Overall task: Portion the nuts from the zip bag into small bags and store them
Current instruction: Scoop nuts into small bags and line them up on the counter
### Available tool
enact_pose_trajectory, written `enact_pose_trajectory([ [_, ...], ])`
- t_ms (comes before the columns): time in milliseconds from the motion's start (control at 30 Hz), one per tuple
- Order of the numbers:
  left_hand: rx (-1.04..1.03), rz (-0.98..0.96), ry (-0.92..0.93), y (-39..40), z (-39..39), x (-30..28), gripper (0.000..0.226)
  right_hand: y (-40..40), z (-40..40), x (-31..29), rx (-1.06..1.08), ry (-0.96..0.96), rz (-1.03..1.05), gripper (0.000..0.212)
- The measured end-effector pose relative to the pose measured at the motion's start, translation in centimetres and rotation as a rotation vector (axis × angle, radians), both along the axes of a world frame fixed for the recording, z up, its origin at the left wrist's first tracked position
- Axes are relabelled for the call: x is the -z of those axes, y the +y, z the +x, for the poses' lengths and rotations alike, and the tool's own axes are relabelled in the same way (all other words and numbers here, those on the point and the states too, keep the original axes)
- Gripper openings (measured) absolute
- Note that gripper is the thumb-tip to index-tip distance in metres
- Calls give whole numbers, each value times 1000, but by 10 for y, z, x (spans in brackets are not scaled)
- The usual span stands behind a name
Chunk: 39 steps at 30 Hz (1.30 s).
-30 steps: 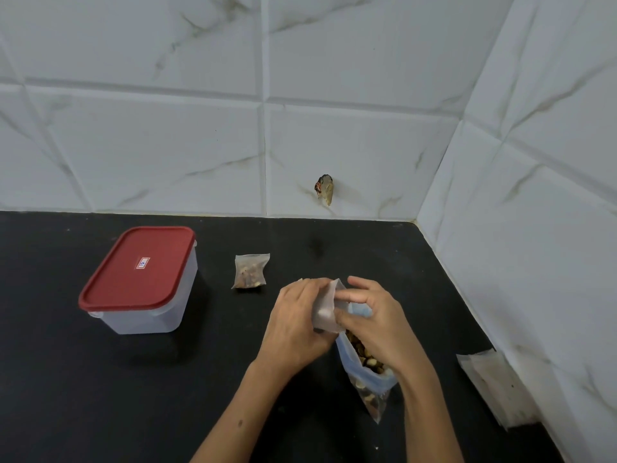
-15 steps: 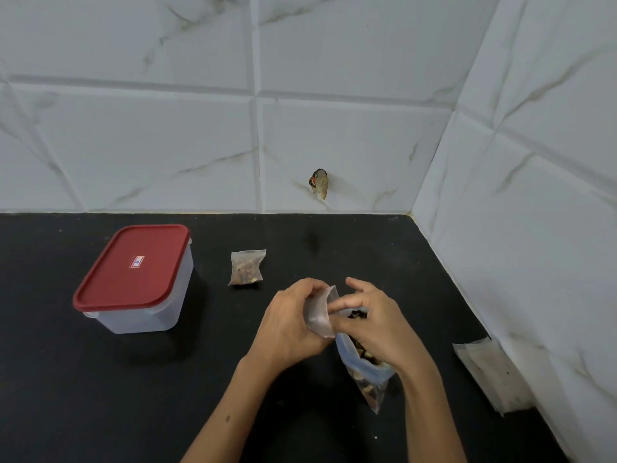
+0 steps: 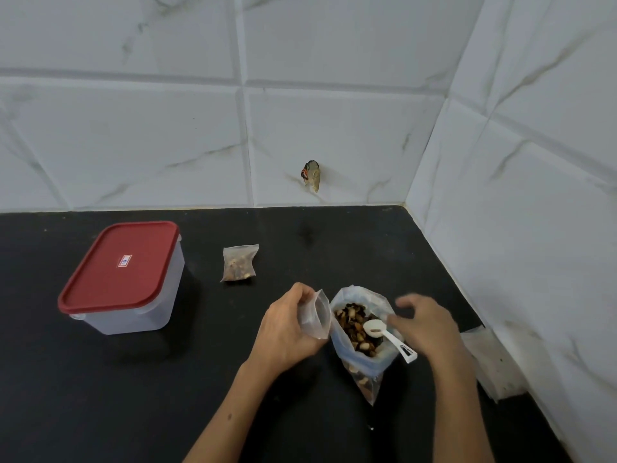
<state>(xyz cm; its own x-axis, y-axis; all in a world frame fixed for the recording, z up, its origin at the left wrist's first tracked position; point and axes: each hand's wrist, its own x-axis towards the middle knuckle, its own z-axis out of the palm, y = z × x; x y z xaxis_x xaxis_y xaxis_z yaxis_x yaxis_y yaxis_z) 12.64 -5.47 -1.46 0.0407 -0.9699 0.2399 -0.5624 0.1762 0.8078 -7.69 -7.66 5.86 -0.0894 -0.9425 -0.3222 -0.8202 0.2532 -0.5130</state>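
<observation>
The black counter (image 3: 100, 396) fills the lower view. At about nine o'clock from the hands stands a clear container (image 3: 133, 305) with its red lid (image 3: 120, 265) pressed on. The zip bag (image 3: 362, 339) stands open just beside the hands at centre, nuts (image 3: 354, 324) heaped inside and a white scoop (image 3: 384, 334) lying across them, handle sticking out over the rim toward four o'clock. A stack of empty small bags (image 3: 490, 362) lies at three o'clock against the wall. One filled small bag (image 3: 239, 263) rests at eleven o'clock, well apart from the zip bag.

The left hand (image 3: 287, 329) has its fingers curled around an empty small bag (image 3: 315, 317), holding its mouth up just beside the zip bag's rim. The right hand (image 3: 424, 324) hovers over the scoop's handle, fingers loosely curved and apart, gripping nothing; it is motion-blurred.

The step appears to be taking up the scoop. To do it well, the person should pinch the handle near its outer end, load a modest scoop, keep the small bag's mouth spread wide and touching the zip bag's rim so strays fall back in, and tip slowly.
</observation>
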Motion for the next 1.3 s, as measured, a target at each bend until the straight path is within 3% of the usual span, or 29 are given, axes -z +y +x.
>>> enact_pose_trajectory([
  [133,-14,44,6,-1,-3,5,44,1,-9,8,80,-3,298,24],
  [233,-23,57,28,-2,-4,5,44,-1,-9,14,99,3,238,23],
  [433,-21,48,56,1,-3,1,45,-4,0,20,171,190,14,28],
  [733,-23,55,71,7,-1,4,48,2,22,33,14,408,-169,31],
  [1067,31,93,130,13,-9,6,42,-3,17,46,5,256,-152,25],
  [1200,30,107,130,13,-8,7,43,1,25,49,28,280,-238,25],
  [1300,37,154,131,13,-8,8,43,2,30,54,3,182,-265,27],
])
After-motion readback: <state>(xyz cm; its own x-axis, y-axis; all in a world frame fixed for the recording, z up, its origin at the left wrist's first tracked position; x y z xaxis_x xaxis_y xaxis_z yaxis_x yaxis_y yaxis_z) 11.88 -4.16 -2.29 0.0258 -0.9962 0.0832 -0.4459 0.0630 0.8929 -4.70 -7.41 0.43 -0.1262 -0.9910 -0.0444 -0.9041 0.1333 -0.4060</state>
